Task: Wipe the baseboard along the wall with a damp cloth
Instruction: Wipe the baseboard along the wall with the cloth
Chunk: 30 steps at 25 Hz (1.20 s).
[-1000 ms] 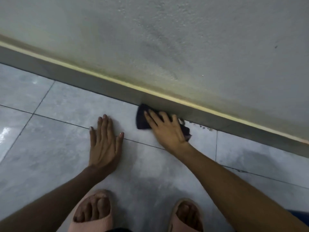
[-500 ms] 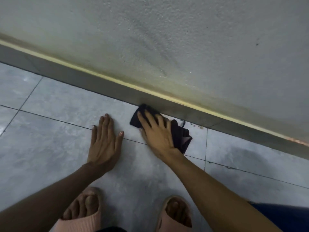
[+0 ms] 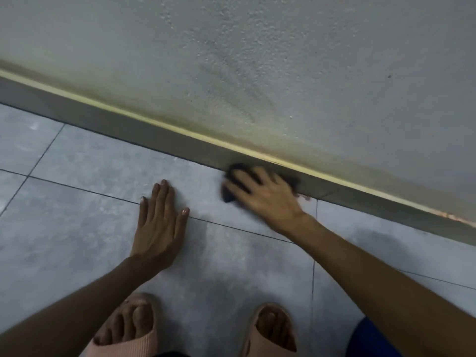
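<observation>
Two hands low, right hand [image 3: 268,199] pressing dark cloth [image 3: 233,181] on diagonal baseboard [image 3: 144,132], left hand [image 3: 159,225] flat on floor [image 3: 77,163].

Home interior, grey tiled floor [image 3: 90,161], textured wall [image 3: 283,60], baseboard [image 3: 154,135]

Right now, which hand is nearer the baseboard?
Right. The right hand presses the dark cloth against the baseboard. The left hand lies flat on the floor tile, apart from it.
</observation>
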Each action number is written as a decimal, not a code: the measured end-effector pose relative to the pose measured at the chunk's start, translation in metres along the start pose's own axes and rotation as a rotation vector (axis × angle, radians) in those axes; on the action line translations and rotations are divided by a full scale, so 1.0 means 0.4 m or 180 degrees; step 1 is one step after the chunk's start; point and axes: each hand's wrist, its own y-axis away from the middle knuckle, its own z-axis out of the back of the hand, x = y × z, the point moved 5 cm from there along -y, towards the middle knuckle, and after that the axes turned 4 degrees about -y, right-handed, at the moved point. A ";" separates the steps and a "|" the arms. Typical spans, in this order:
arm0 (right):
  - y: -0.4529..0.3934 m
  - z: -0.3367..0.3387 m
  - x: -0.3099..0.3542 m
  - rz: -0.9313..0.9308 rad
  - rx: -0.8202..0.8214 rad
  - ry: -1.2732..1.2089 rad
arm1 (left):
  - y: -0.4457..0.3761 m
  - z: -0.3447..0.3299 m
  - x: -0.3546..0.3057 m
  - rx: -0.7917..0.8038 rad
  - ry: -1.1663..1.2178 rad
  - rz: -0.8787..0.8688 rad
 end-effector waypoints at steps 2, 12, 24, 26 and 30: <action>-0.096 -0.003 0.067 0.0835 -0.0136 0.0342 | 0.000 -0.004 0.005 -0.0032 -0.0069 -0.0027; 0.223 -0.050 -0.182 0.0229 0.1580 0.1347 | 0.002 0.001 -0.007 0.0020 -0.0006 0.0021; 0.140 -0.120 -0.070 -0.0690 0.1313 0.0288 | 0.001 -0.001 -0.015 0.0050 -0.0131 0.0013; 0.280 -0.123 -0.147 -0.1301 0.1730 0.0179 | 0.003 0.008 -0.023 0.0071 -0.0050 0.0089; 0.224 -0.092 -0.123 -0.2022 0.1160 -0.0238 | 0.001 0.004 -0.040 0.0081 0.0071 0.0131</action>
